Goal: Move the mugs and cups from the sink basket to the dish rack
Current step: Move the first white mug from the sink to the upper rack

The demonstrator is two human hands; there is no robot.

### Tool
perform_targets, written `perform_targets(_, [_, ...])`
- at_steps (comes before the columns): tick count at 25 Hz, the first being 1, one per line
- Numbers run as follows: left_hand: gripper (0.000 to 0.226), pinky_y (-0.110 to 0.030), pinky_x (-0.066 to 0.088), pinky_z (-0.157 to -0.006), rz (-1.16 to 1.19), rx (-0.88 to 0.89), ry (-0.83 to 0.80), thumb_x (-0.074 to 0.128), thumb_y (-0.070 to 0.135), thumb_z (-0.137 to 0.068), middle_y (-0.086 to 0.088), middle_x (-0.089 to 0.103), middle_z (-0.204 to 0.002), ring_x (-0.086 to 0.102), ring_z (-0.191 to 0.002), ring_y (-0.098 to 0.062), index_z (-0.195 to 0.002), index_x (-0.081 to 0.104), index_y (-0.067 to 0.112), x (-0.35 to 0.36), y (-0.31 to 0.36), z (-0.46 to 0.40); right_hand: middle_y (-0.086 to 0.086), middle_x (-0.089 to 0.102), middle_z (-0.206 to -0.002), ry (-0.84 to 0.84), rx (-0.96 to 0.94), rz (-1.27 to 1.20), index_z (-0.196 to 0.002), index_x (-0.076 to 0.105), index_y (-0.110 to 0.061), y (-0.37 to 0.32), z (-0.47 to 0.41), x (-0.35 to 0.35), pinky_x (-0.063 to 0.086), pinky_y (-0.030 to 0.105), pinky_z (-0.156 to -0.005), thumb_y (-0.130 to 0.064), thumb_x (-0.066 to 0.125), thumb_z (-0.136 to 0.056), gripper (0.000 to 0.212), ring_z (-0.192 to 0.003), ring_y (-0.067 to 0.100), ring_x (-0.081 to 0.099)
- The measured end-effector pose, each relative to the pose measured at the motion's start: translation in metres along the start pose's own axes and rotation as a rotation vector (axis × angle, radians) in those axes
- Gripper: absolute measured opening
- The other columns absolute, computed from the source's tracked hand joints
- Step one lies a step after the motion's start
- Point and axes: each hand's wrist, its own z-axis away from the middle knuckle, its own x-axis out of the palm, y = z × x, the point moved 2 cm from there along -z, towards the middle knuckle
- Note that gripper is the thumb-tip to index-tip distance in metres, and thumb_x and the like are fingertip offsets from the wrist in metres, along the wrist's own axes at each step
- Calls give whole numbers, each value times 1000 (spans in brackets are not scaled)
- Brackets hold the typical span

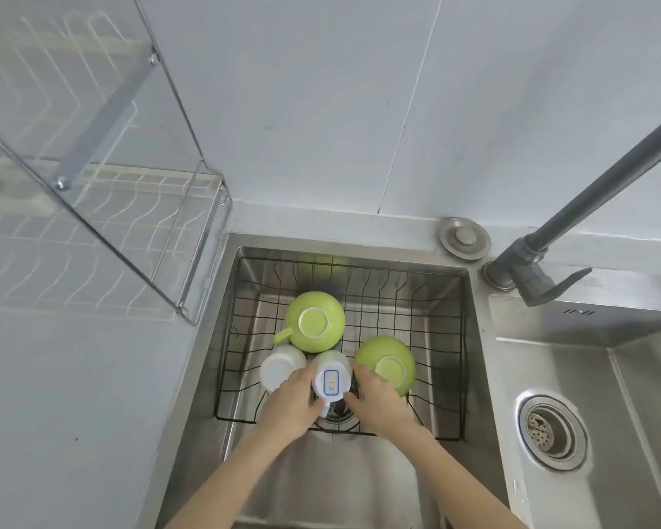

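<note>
Both hands are low in the black wire sink basket [428, 433]. The left hand [291, 406] and the right hand [374, 402] curl around the upturned white mug with a blue-edged label [332, 379] between them. Just left of the left hand stands a plain white cup [277, 370]. Beside the right hand lies a green round mug [386, 364], and beyond the fingers a second green mug [314, 326]. All four are still in the basket, so I judge the task barely begun. The white wire dish rack [92, 238], far up left, shows no cups. The dark faucet [588, 192] stands away to the right.
</note>
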Motion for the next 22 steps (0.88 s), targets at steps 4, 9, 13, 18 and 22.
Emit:
perform_targets(4, [49, -42, 51, -84, 72, -53, -12, 52, 19, -83, -4, 60, -115, 58, -101, -30, -128, 36, 28, 13, -6, -13, 14, 56, -129, -22, 69, -59, -144, 27, -17, 1, -16, 6, 46, 35, -92, -24, 46, -93, 54, -116, 32, 55])
perform_targets(9, [66, -44, 50, -87, 70, -57, 33, 52, 13, -83, -4, 51, -132, 56, -108, -31, -142, 21, 23, 25, -15, -20, 13, 57, -132, 2, 91, -126, -143, 33, -13, 1, -25, 6, 45, 33, -96, -23, 44, -95, 50, -120, 30, 53])
perform_targets(13, [64, -44, 50, -90, 134, -42, 110, 55, 11, -84, -3, 53, -131, 56, -110, -26, -140, 27, 23, 30, -16, -14, 15, 61, -125, 26, 126, -157, -143, 34, -16, 0, -23, 7, 46, 32, -90, -22, 39, -97, 46, -115, 31, 56])
perform_targets(18, [63, -40, 51, -90, 184, -22, 165, 62, 13, -82, 0, 55, -128, 57, -109, -21, -138, 34, 25, 26, -12, -8, 20, 64, -118, 48, 127, -148, -143, 34, -18, -4, -15, 1, 46, 33, -82, -22, 36, -98, 45, -109, 34, 58])
perform_targets(22, [62, -31, 48, -91, 125, 107, 179, 62, 18, -82, 6, 44, -132, 51, -117, -15, -138, 34, 23, 11, 0, 2, 17, 60, -127, 62, 99, -153, -142, 35, -18, -10, 2, -17, 45, 34, -92, -22, 36, -98, 44, -115, 34, 55])
